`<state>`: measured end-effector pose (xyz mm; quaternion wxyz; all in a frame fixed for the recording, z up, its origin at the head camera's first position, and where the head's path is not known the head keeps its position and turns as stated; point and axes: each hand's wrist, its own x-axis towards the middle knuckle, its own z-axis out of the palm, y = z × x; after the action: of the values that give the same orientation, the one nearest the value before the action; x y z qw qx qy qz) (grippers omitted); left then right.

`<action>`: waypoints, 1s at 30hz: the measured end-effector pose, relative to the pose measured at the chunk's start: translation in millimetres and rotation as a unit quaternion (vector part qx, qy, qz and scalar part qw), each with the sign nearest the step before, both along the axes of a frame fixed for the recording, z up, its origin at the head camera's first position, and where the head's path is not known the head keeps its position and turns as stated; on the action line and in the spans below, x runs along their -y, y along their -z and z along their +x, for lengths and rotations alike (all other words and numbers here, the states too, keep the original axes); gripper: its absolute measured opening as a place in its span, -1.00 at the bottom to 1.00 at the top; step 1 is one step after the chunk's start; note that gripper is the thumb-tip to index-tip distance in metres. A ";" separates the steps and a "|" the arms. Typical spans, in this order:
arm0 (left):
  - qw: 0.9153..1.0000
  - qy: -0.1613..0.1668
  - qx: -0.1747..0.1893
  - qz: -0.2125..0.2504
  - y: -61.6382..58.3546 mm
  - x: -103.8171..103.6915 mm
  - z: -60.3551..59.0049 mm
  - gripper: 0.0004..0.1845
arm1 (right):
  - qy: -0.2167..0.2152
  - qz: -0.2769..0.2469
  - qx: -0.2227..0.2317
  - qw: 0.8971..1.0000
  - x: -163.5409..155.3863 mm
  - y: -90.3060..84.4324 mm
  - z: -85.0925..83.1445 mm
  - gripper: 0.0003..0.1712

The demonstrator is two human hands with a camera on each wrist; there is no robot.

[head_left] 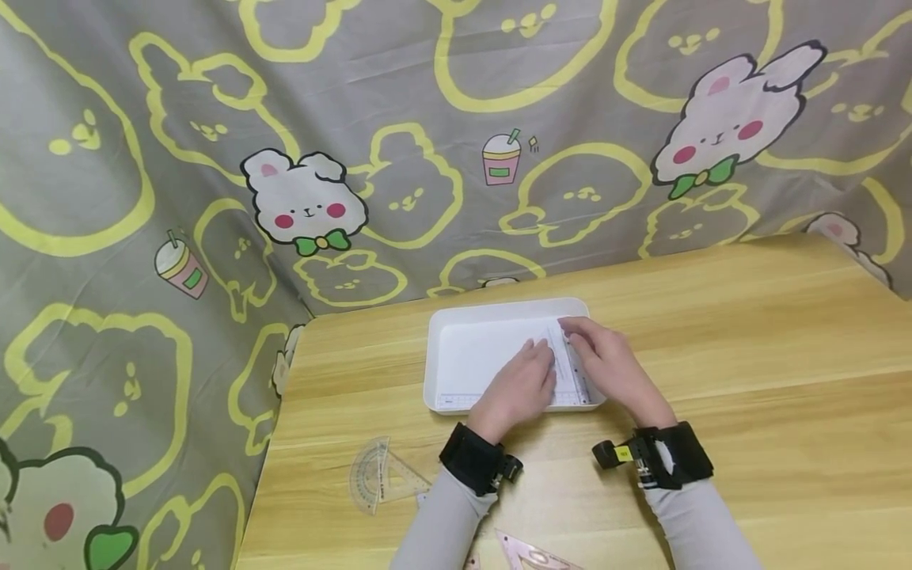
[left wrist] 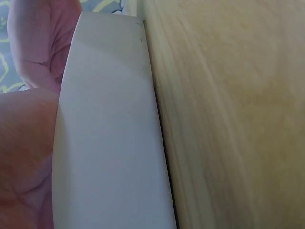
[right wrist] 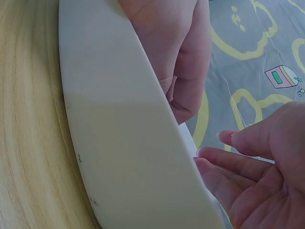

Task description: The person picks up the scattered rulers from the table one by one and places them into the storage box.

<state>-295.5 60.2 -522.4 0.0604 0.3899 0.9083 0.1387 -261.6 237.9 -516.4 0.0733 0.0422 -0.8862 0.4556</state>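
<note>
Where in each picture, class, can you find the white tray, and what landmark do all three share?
Head: the white tray lies just below and right of centre.
Left wrist: its outer wall is a tall band, mostly left of centre.
Right wrist: the wall slants from upper left to bottom centre.
Shared landmark: the wood-grain table, right of the wall in left wrist, left in right wrist.

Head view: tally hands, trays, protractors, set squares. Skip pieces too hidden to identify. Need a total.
Hands: 2 (left hand, right hand)
Trays: 1 (white tray)
Protractors: 1 (clear protractor)
Set squares: 2 (clear set square; pink set square, cut off by the bottom edge)
Total: 6
</note>
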 end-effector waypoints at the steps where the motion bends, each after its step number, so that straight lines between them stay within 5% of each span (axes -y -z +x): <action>1: 1.000 0.001 0.000 0.002 -0.3 0.2 -0.2 -0.77 | -0.001 -0.001 0.002 1.000 0.1 -0.5 -0.1 -0.57; 22: 0.999 -0.002 0.040 0.016 2.0 5.4 6.2 -0.69 | -0.016 -0.008 0.003 1.000 5.6 -0.6 4.4 -0.57; 30: 0.995 -0.021 0.054 0.075 -28.8 16.9 -2.1 -0.64 | -0.042 0.050 0.001 0.998 3.2 -10.3 0.5 -0.57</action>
<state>-297.5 43.3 -493.6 0.0768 0.3666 0.8985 0.2289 -261.0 234.7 -506.2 0.0514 0.0827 -0.9055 0.4130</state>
